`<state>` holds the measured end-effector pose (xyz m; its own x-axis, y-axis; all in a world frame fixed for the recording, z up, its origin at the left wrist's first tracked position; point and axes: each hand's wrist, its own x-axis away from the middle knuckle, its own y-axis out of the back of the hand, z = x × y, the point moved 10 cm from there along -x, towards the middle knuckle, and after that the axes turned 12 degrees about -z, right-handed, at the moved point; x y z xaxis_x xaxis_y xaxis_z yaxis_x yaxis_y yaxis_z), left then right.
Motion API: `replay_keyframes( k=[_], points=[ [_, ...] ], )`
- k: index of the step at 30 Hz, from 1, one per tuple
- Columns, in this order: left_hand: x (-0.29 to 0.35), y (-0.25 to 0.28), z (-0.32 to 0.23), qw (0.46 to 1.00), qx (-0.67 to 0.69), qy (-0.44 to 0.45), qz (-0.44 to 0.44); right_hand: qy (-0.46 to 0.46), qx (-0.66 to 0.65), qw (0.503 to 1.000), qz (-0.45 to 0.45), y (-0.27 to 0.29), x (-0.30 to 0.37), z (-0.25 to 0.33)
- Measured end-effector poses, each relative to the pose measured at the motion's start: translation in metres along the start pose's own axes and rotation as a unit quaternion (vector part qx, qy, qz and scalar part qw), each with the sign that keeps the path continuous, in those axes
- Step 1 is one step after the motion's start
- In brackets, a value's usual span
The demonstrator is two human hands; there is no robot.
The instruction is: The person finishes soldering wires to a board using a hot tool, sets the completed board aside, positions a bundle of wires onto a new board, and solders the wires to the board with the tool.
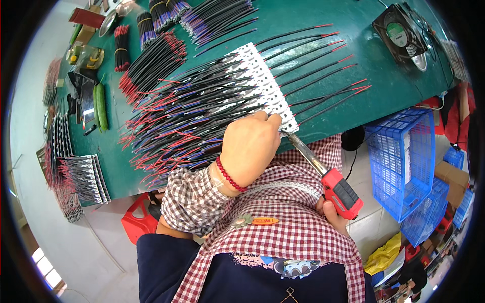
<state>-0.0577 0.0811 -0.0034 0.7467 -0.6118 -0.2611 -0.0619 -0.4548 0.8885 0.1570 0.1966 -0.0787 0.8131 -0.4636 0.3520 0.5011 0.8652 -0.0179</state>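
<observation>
My right hand grips a red and black soldering iron, mostly hidden behind its handle. The iron's tip meets the near corner of a white circuit board panel on the green table. My left hand, with a red bead bracelet, bends over that same corner with fingers pinched together. What they pinch is hidden under the hand. Many black wires with red and blue ends fan out leftward from the panel. Several black wires with red tips stick out on its right side.
Bundled wires and loose wire piles lie at the far left of the table. Green cucumbers and finished panels are further left. A fan stands far right. Blue crates sit beside the table.
</observation>
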Motion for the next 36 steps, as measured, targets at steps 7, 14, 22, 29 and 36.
replay_keyframes(
  k=[7,14,22,29,36],
  points=[
    [-0.002,0.001,-0.005,1.0,-0.013,-0.02,0.001,0.003,-0.055,0.998,-0.029,0.003,0.004,0.0],
    [0.0,-0.002,0.002,1.0,-0.009,0.006,0.014,0.021,-0.039,0.999,-0.019,0.004,0.001,0.004],
    [0.007,0.0,-0.004,1.0,0.0,0.024,-0.02,0.018,-0.003,0.999,-0.027,0.007,0.001,-0.003],
    [0.006,-0.006,-0.003,1.0,-0.008,0.024,-0.003,-0.01,0.002,0.999,-0.03,0.009,0.001,-0.01],
    [0.005,-0.007,-0.004,1.0,-0.013,0.018,0.004,-0.015,0.02,0.999,-0.032,0.008,0.0,-0.006]
  ],
)
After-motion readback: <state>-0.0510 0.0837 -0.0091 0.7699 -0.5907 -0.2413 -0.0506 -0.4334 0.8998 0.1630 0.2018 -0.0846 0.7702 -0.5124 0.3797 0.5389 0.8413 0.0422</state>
